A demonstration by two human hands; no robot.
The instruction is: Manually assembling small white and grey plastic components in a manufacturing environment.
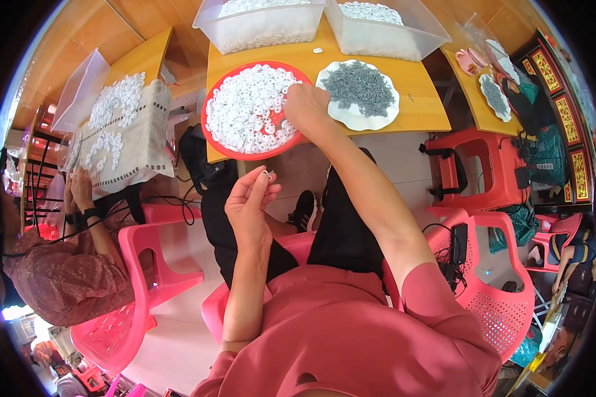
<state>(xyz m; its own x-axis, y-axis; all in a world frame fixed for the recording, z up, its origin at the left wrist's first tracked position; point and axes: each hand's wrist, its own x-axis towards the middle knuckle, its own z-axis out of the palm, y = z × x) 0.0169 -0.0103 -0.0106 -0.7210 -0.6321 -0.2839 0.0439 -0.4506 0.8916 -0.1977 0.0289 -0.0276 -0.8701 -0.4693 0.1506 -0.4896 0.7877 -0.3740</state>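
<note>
My left hand (250, 205) is closed in a pinch, held above my lap just in front of the table. Between its thumb and fingertips is a small white plastic piece (269, 173). A round red tray (210, 132) at the table's front holds a heap of similar white pieces (248, 99), some ring-shaped. My right hand (307, 109) reaches over the tray's right rim with its fingers curled in; their tips are hidden, so what they hold does not show. Close by on its right, a scalloped white plate (385, 121) carries a pile of thin grey pieces (359, 87).
Two translucent bins (261, 36) of white pieces stand at the table's (420, 99) back. At left, a person (79, 264) sits by a cloth-covered table (149, 132) with more white pieces. Red stools (477, 165) and a pink chair (500, 304) stand at right.
</note>
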